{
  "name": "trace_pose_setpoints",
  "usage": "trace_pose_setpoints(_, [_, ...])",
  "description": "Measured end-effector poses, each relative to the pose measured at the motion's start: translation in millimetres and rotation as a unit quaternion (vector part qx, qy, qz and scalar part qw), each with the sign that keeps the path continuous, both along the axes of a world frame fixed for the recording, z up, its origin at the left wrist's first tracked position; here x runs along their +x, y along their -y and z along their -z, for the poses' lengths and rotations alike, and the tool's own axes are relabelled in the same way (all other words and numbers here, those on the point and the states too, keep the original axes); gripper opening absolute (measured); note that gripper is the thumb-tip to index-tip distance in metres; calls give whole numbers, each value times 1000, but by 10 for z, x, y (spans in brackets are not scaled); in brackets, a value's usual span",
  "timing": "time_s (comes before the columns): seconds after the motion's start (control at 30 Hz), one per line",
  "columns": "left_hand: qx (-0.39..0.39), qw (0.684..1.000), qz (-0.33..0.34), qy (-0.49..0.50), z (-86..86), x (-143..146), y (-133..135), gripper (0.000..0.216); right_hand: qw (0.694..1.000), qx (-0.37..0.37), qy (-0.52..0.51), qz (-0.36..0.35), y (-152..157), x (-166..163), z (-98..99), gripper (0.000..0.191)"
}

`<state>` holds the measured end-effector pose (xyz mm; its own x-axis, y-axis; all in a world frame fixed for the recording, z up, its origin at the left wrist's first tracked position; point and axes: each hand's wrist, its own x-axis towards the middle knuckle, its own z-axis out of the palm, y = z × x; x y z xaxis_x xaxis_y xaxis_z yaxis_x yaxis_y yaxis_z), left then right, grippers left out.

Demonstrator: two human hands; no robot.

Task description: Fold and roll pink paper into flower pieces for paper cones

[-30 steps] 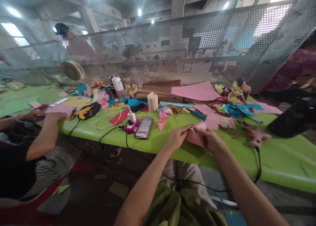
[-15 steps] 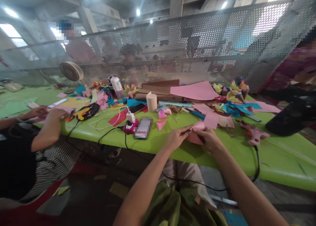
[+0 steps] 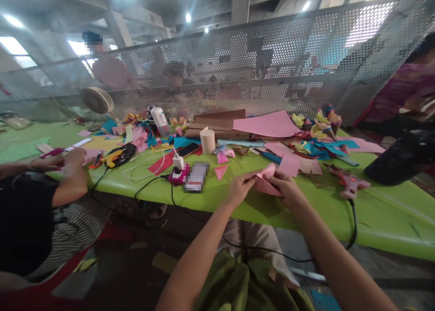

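Observation:
My left hand (image 3: 240,187) and my right hand (image 3: 284,186) both pinch a small pink paper piece (image 3: 267,180) just above the near edge of the green table (image 3: 374,216). The paper is bent between my fingertips, its upper edge curling up. My left fingers hold its left corner, and my right fingers close over its right side. A small pink paper triangle (image 3: 221,171) lies on the table left of my hands.
A pink glue gun (image 3: 348,184) lies to the right, its black cord hanging over the table edge. Coloured paper scraps, a large pink sheet (image 3: 270,124), a paper roll (image 3: 207,140), a phone (image 3: 189,149) and a power strip (image 3: 180,173) crowd the middle. Another person (image 3: 44,197) sits at left, someone else at far right.
My hands have kept the pink paper and worked it, so its top edge now curls upward. The person at left has shifted their hands slightly on the table.

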<state>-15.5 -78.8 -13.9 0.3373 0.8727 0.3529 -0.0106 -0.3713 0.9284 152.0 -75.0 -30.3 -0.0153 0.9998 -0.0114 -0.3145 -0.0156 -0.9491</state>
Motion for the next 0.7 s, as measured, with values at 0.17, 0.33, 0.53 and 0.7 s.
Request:
trace_pose_setpoints(0.17, [-16,1000,3,7,-14,-11,11,31,1000,15,13,0,6,-9,-9,35])
trace_pose_setpoints(0.33, [-33,999,11,40,19,-1,6,33,999,35,30,9,2,-30,-6,34])
trace_pose_setpoints(0.53, [-38,996,-39,70,84,-6,-45,30,998,48,35,18,11,-41,-8,35])
trace_pose_setpoints(0.7, [-73,982,-131,114,40,-37,-81,30,995,84,33,48,34,-37,-37,32])
